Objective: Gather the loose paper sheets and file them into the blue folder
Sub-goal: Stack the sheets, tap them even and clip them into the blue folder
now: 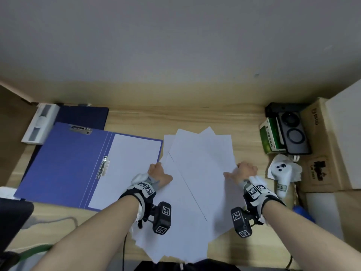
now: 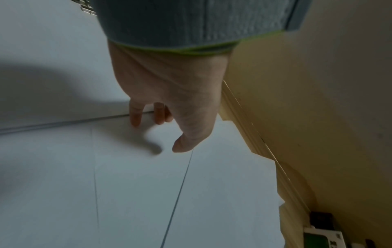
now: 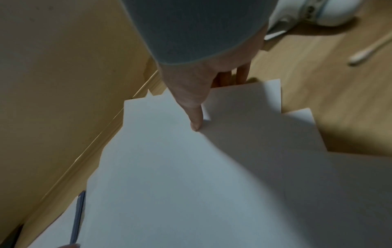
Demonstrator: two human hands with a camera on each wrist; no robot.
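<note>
The blue folder [image 1: 64, 163] lies open on the left of the desk, with a metal clip [image 1: 103, 167] at its spine and a white sheet [image 1: 127, 163] on its right half. Several loose paper sheets [image 1: 195, 173] lie fanned out in the middle, reaching past the desk's front edge. My left hand [image 1: 159, 172] is at their left edge; in the left wrist view [image 2: 161, 132] its fingertips [image 2: 135, 119] touch the paper [image 2: 222, 184] and the thumb hovers just above it. My right hand [image 1: 243, 171] pinches the right edge, which is lifted: thumb [image 3: 196, 124] on top of the sheets [image 3: 169, 167], fingers underneath.
A dark blue clipboard [image 1: 84, 116] and a white box [image 1: 40, 124] lie behind the folder. On the right stand a green box [image 1: 270, 135], a black device [image 1: 295, 133], a white controller [image 1: 281, 173] and cardboard boxes [image 1: 320, 145]. A cotton swab [image 3: 364, 53] lies near my right hand.
</note>
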